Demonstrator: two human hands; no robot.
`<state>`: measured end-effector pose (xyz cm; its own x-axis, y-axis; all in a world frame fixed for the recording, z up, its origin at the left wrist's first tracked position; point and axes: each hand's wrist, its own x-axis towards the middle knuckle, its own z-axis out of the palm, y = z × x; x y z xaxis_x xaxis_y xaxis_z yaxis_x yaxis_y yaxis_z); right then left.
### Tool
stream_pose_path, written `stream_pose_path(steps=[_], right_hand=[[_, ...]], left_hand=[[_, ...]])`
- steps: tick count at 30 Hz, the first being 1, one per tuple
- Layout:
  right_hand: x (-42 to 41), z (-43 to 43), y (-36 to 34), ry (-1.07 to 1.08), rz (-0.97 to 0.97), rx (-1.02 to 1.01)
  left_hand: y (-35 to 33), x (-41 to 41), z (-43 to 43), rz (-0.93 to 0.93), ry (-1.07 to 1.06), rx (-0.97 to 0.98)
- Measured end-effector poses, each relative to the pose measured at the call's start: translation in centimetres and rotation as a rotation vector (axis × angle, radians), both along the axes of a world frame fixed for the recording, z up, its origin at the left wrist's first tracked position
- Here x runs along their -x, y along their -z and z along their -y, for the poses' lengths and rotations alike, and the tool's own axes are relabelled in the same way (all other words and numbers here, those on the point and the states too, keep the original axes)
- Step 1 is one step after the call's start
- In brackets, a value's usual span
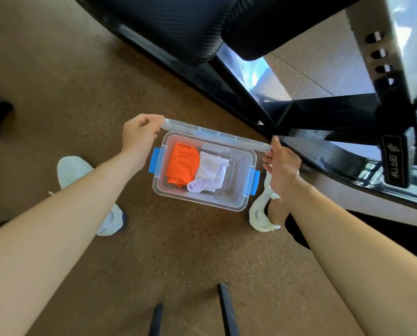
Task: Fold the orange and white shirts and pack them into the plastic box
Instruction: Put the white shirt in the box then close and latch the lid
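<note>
A clear plastic box (236,202) with blue latches stands on the brown floor between my feet. Inside it, a folded orange shirt (182,166) lies on the left and a folded white shirt (209,174) lies beside it on the right. A clear lid (217,137) with blue clips hangs tilted over the box's far edge. My left hand (139,135) grips the lid's left end. At the lid's right end, my right hand (281,163) holds it with the fingers curled under.
My two white shoes (74,170) (260,212) stand on either side of the box. A black chair seat (178,25) and a black table frame (323,112) lie just beyond the box. Two dark bars (226,311) rise at the bottom edge.
</note>
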<state>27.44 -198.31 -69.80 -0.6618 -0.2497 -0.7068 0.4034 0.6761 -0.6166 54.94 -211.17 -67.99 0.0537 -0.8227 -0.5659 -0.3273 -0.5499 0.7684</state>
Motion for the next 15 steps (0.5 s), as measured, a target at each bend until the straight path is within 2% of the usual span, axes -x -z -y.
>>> stream_pose_path(steps=[5, 8, 12, 15], right_hand=[[-2.3, -3.5, 1.1, -0.093, -0.081, -0.150], [-3.3, -5.2, 1.9, -0.170, -0.141, -0.219], [-4.6, -8.1, 3.6, -0.268, -0.090, -0.338], [-5.1, -9.1, 4.6, -0.335, -0.087, -0.371]], left_hand=[[1.9, -2.4, -3.8, 0.160, -0.009, -0.052], [3.1, -2.8, -5.7, 0.339, 0.072, -0.089], [4.9, -3.2, -7.5, 0.424, 0.163, -0.146], [6.0, -3.8, -8.3, 0.540, 0.257, -0.089]])
